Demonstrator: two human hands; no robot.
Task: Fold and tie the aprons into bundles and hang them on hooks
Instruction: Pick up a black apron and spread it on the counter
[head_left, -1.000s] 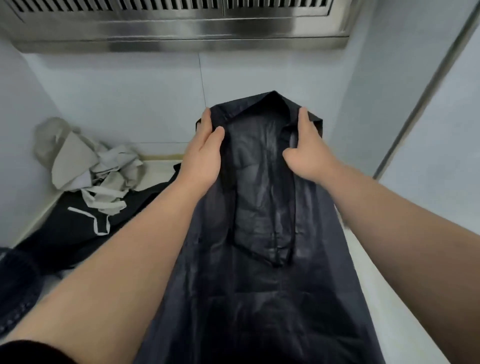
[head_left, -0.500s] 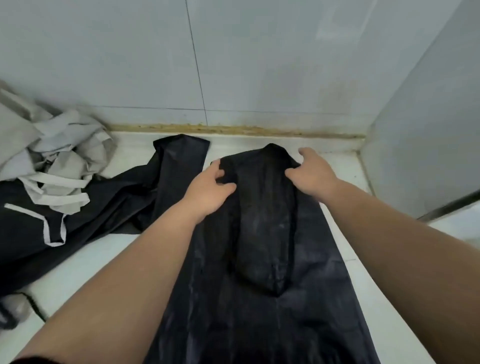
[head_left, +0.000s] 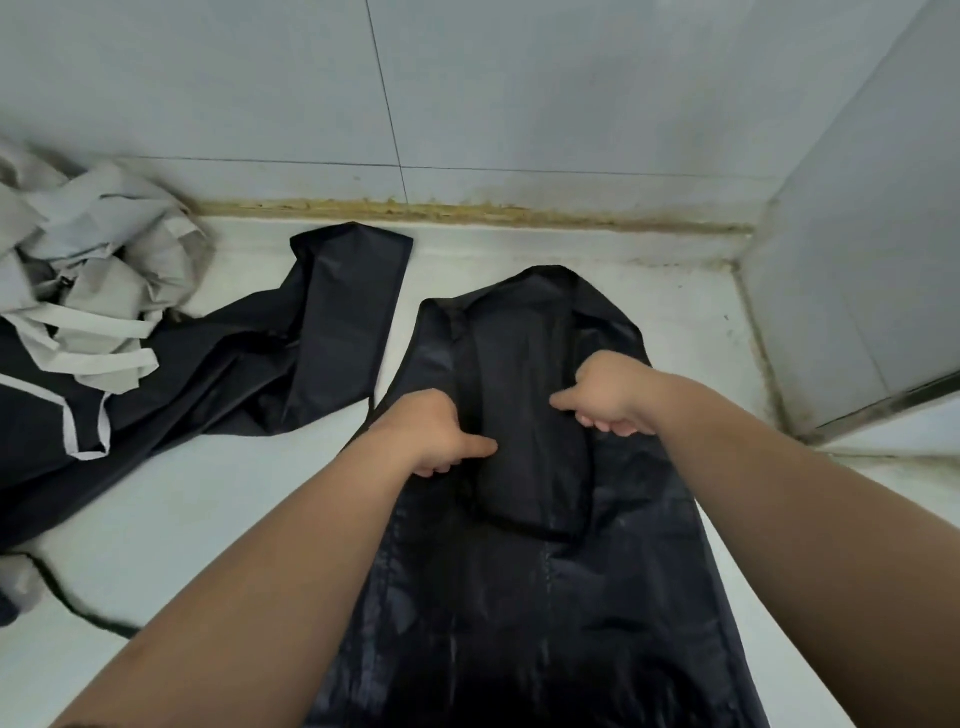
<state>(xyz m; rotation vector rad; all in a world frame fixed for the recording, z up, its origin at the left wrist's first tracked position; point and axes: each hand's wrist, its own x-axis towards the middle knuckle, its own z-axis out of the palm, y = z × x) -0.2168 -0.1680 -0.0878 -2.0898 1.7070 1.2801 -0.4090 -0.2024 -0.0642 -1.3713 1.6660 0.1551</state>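
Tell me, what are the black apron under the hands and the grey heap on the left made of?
The black apron looks like thin synthetic cloth, perhaps nylon or polyester: it shows a faint sheen and fine creases. The grey heap seems a matte woven fabric, possibly cotton, crumpled in soft folds with flat pale straps.

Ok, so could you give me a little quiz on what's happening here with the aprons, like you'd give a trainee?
1. True or false: the left hand and right hand both touch the dark apron spread on the counter.
2. Where is the crumpled grey apron? A) at the counter's left end B) hanging on a hook C) under the hands
3. Is any apron in view tied into a bundle yet?
Key: 1 true; 2 A; 3 no.
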